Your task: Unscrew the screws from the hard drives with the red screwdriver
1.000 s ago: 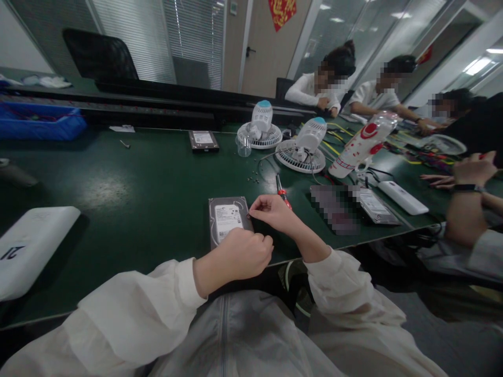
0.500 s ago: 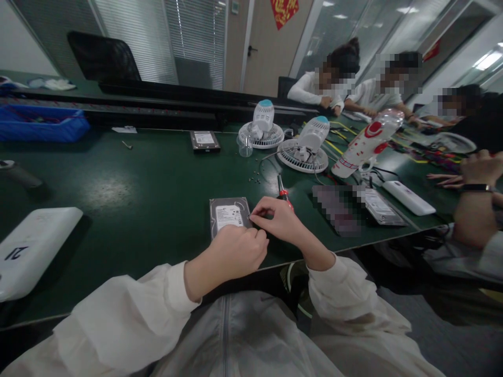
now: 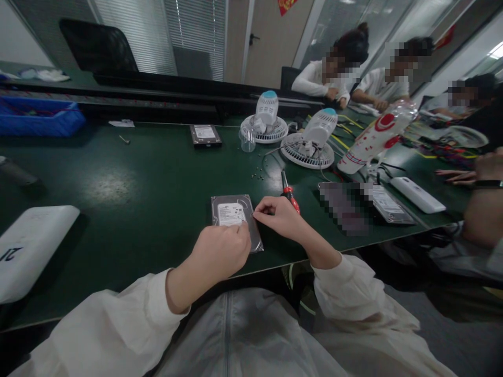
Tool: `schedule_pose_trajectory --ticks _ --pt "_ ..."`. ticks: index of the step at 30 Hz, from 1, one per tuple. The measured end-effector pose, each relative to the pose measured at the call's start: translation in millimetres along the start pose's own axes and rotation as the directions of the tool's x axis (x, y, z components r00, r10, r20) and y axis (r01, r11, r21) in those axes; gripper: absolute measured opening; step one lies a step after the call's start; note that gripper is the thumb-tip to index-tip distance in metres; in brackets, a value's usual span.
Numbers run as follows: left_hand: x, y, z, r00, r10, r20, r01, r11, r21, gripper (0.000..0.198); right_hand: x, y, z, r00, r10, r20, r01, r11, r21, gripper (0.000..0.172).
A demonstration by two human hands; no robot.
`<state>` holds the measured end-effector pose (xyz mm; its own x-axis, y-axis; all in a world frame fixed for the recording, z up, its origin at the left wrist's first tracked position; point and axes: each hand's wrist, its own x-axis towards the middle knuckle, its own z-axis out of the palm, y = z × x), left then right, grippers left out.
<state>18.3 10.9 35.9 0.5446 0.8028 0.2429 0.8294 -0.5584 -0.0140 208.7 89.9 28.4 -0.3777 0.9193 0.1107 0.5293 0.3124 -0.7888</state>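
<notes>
1. I am curling the left hand (image 3: pixel 220 250) over the drive (image 3: pixel 234 210); I cannot tell its grip.
2. I am pinching the right hand (image 3: pixel 280 215) at the drive's edge, contents unclear.
3. The screwdriver (image 3: pixel 290 196) is lying just beyond the right hand.

A dark green surface (image 3: pixel 165 173) is stretching across the room, catching a pale patch of glare at its left, while a black chair (image 3: pixel 96 47) is standing beyond it in front of windows covered by light blinds (image 3: pixel 135 36). Beside these, a closed wooden door (image 3: pixel 273 44) is showing a dark handle (image 3: pixel 254 39), and glass panels (image 3: pixel 353 13) are running off toward the right. A bright ceiling light (image 3: pixel 497 51) is glowing at the upper right, and grey floor (image 3: pixel 440 330) is showing below.
</notes>
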Motion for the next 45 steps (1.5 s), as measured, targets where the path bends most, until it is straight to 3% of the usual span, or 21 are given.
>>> schedule_pose_trajectory --ticks 10,33,45 --pt "-0.3 -1.6 -0.4 1.000 -0.011 0.005 0.011 1.000 -0.013 0.032 4.4 -1.3 -0.7 0.996 0.093 0.015 -0.093 0.994 0.060 0.013" --pt "-1.5 -2.2 2.4 0.999 0.016 -0.045 -0.015 1.000 0.014 0.031 2.4 -6.0 -0.4 0.996 0.083 -0.013 -0.080 0.987 0.136 0.009" --pt "-1.1 -1.5 0.3 1.000 -0.014 0.011 0.015 0.999 -0.033 0.030 2.3 -7.5 -1.8 0.997 0.072 -0.005 -0.071 0.988 0.134 0.009"
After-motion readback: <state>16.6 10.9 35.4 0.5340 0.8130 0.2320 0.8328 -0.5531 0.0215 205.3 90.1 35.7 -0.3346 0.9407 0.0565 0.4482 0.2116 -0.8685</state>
